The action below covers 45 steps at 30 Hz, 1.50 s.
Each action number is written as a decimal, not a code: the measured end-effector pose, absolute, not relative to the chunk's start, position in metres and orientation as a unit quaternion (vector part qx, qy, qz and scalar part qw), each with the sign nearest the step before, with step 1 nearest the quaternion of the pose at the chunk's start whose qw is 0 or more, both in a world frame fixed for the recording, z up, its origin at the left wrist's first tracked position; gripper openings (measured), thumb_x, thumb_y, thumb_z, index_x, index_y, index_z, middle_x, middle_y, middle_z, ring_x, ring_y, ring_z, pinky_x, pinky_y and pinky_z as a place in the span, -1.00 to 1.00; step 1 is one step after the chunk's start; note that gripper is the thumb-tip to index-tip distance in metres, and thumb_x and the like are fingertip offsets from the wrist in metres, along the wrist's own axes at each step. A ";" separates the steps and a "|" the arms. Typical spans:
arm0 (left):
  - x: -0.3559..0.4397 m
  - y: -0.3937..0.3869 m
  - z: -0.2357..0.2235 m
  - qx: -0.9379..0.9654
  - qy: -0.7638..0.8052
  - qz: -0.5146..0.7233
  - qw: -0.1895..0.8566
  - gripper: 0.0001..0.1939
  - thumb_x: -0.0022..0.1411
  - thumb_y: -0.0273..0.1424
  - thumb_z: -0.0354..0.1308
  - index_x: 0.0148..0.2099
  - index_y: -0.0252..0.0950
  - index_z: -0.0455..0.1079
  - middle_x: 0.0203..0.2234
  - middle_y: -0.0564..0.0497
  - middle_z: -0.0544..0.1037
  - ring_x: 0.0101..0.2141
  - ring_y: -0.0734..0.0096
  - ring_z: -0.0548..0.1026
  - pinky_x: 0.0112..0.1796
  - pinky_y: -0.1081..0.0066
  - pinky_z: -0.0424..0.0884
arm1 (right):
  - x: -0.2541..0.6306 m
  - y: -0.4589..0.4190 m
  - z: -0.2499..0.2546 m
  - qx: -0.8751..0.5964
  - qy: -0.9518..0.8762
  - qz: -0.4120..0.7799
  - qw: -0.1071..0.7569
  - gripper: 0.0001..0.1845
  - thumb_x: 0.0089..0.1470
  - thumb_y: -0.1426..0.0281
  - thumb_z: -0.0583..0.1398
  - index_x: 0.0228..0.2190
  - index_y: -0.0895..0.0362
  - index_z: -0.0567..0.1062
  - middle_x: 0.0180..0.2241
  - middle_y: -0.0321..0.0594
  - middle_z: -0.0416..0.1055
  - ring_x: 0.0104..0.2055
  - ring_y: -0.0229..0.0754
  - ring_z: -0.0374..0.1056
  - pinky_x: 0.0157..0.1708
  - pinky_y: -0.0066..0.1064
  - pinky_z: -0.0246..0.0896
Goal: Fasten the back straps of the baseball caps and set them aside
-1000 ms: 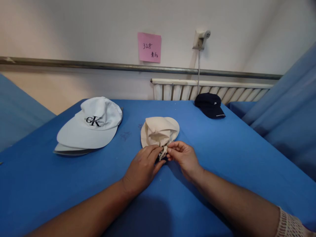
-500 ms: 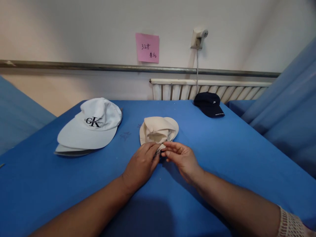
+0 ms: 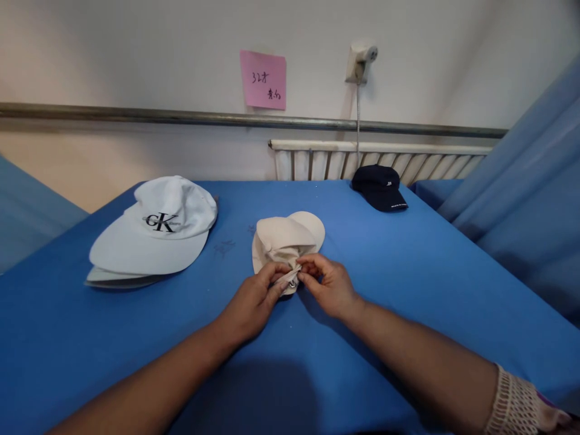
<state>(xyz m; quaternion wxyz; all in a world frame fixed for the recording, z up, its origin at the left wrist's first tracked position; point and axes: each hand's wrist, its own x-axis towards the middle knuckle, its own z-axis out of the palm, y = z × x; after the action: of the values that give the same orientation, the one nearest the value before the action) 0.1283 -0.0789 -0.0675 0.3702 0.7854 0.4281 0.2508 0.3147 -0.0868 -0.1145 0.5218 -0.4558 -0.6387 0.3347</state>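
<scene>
A beige baseball cap (image 3: 285, 232) rests at the middle of the blue-covered table, its brim pointing away to the right and its back strap facing me. With thumb and fingers my left hand (image 3: 254, 302) pinches the left part of the strap. Just across from it, my right hand (image 3: 330, 285) grips the strap's other side between thumb and forefinger. A small metal buckle (image 3: 292, 284) shows between the two hands. Part of the strap is hidden by my fingers.
White caps with a black "GK" print (image 3: 158, 223) are stacked at the left. A dark navy cap (image 3: 379, 187) lies at the back right of the table (image 3: 385, 260). Behind stand a radiator (image 3: 326, 163) and a metal rail (image 3: 190, 116); a blue curtain (image 3: 525, 169) hangs at the right.
My right fingers have closed on the strap, and the metal buckle has come into sight. The cap's back is lifted and turned slightly; the whole view has shifted a little.
</scene>
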 end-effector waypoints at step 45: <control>0.130 -0.074 -0.076 0.795 0.452 0.222 0.337 -0.76 0.26 -0.24 0.06 -0.21 -0.26 0.47 -0.43 0.06 0.56 -0.43 0.37 0.45 -0.40 0.45 0.32 | 0.316 -0.090 -0.100 -0.455 -0.472 0.589 0.472 -0.77 -0.13 0.28 0.32 -0.58 0.14 0.42 -0.67 -0.41 0.26 -0.62 -0.39 0.09 -0.61 -0.51 -0.04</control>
<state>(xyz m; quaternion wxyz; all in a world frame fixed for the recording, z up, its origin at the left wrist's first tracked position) 0.1304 -0.0744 -0.0758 0.3369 0.7955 0.4520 0.2221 0.3159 -0.0901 -0.1005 0.4724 -0.4554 -0.4716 0.5891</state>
